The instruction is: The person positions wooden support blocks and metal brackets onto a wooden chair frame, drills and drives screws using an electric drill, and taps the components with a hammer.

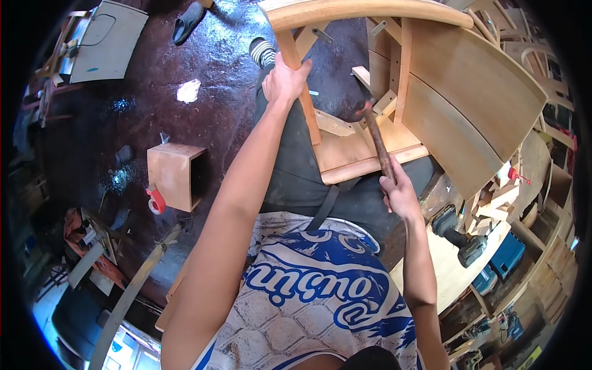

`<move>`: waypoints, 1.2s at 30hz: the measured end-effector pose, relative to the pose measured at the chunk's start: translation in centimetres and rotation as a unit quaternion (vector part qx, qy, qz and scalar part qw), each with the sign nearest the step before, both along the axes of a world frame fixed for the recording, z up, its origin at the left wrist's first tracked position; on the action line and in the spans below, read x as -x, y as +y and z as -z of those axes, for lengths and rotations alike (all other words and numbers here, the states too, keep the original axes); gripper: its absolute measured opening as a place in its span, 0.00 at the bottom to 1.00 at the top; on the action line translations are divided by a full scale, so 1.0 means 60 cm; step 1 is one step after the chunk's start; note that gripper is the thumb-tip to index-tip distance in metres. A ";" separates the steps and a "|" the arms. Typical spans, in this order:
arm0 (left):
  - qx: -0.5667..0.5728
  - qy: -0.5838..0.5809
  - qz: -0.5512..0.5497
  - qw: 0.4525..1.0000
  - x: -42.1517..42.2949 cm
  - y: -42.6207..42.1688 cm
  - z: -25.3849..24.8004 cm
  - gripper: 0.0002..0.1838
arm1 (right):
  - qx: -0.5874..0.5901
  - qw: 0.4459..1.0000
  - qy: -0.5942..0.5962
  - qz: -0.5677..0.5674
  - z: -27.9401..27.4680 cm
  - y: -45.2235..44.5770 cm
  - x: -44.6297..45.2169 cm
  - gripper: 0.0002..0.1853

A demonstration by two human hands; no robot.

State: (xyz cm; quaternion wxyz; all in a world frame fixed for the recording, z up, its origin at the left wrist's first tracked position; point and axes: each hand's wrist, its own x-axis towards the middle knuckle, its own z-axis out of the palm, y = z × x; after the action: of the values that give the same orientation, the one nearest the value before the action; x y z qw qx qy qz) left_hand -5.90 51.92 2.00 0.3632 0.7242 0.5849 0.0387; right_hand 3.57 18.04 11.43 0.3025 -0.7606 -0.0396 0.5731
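My left hand (287, 79) is wrapped round an upright wooden bar of a light wooden frame (370, 165), which rests across my lap. In my right hand (399, 192) is the wooden handle of a hammer (381, 139); its dark, reddish head is over the frame's inner corner blocks. A curved wooden top rail (370, 12) runs along the far side, with small metal brackets just below it. On the frame's right side is a large curved wooden panel (465, 92).
A small wooden box (171, 176) with a red tape dispenser (156, 200) stands on the floor to the left. At right, a cordless drill (459, 237) lies on a board, near wood scraps (496, 203). A grey shoe (188, 23) is at the top.
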 end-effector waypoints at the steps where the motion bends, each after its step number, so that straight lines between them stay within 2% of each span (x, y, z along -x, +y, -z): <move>1: -0.006 -0.004 -0.001 1.000 0.001 0.000 0.002 0.42 | -0.035 0.998 -0.041 0.028 -0.014 0.004 0.007 0.37; 4: -0.011 -0.003 -0.001 1.000 0.001 0.000 0.006 0.41 | -0.154 0.969 -0.166 0.103 -0.015 0.006 0.010 0.37; 6: -0.013 0.000 -0.005 1.000 -0.003 -0.003 0.006 0.40 | -0.151 0.965 -0.156 0.144 -0.024 0.017 -0.002 0.37; 7: -0.015 -0.003 -0.005 1.000 -0.002 -0.003 0.007 0.40 | -0.130 0.958 -0.233 0.107 -0.001 0.017 0.006 0.38; 9: -0.019 -0.008 -0.003 1.000 -0.001 0.002 0.009 0.40 | -0.086 0.978 -0.190 -0.020 0.038 0.017 0.022 0.38; 10: -0.018 -0.006 -0.007 1.000 0.000 0.004 0.010 0.40 | -0.024 0.997 -0.046 -0.059 0.033 0.017 0.027 0.38; 11: -0.016 -0.003 -0.009 1.000 -0.001 0.003 0.012 0.40 | 0.037 0.998 -0.026 -0.048 0.030 0.020 0.028 0.38; 14: -0.012 0.003 -0.008 1.000 -0.003 0.002 0.012 0.40 | 0.009 1.000 0.004 -0.005 0.012 0.004 -0.024 0.39; 15: -0.010 0.008 -0.003 1.000 0.000 -0.003 0.010 0.40 | -0.024 0.999 -0.047 0.004 0.009 0.007 -0.009 0.39; 16: -0.004 0.007 -0.008 1.000 0.000 -0.005 0.004 0.41 | -0.023 0.999 -0.043 0.012 0.034 -0.002 0.003 0.39; 17: 0.000 0.002 -0.011 1.000 -0.005 -0.006 -0.006 0.42 | -0.048 0.995 -0.091 -0.012 0.078 -0.012 0.015 0.39; 19: -0.010 -0.008 0.001 1.000 -0.003 -0.006 -0.005 0.43 | -0.024 0.998 0.061 -0.003 0.044 0.007 0.005 0.39; 22: -0.029 -0.021 0.022 0.999 -0.002 0.007 0.014 0.44 | -0.032 0.997 0.067 0.007 -0.002 -0.004 -0.026 0.39; 24: -0.013 -0.062 0.043 0.997 0.003 0.008 0.018 0.44 | -0.012 0.999 0.042 -0.015 0.006 -0.049 -0.011 0.39; 25: -0.006 -0.059 0.056 0.997 0.004 0.010 0.012 0.42 | -0.116 0.981 -0.150 -0.053 0.031 -0.087 0.008 0.39; 26: -0.011 -0.058 0.060 0.996 0.015 0.014 0.022 0.42 | -0.212 0.914 -0.335 -0.086 0.040 -0.119 0.029 0.38; 28: 0.035 -0.184 0.076 0.979 0.045 0.025 0.068 0.42 | -0.153 0.935 -0.320 -0.013 -0.017 -0.155 0.064 0.34; 30: -0.019 -0.205 0.045 0.978 0.074 0.016 0.092 0.42 | -0.076 0.939 -0.333 0.051 -0.017 -0.231 0.113 0.28; 31: -0.064 -0.229 0.010 0.971 0.088 0.005 0.094 0.42 | -0.065 0.930 -0.349 0.097 -0.009 -0.267 0.137 0.26; 33: -0.089 -0.211 0.028 0.973 0.099 -0.013 0.069 0.40 | -0.019 0.904 -0.387 0.182 -0.009 -0.316 0.170 0.22; 34: -0.117 -0.221 0.022 0.968 0.107 -0.011 0.085 0.38 | 0.065 0.903 -0.350 0.242 -0.008 -0.346 0.188 0.21; 36: -0.143 -0.256 -0.002 0.956 0.096 -0.030 0.068 0.32 | 0.097 0.869 -0.425 0.233 0.002 -0.390 0.212 0.21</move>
State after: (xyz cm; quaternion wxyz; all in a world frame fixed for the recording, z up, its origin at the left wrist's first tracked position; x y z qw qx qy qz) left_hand -11.65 50.14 -2.08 0.3930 0.7332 0.4625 0.3067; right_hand -9.12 -5.35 11.30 0.3061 -0.9432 0.0700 0.1087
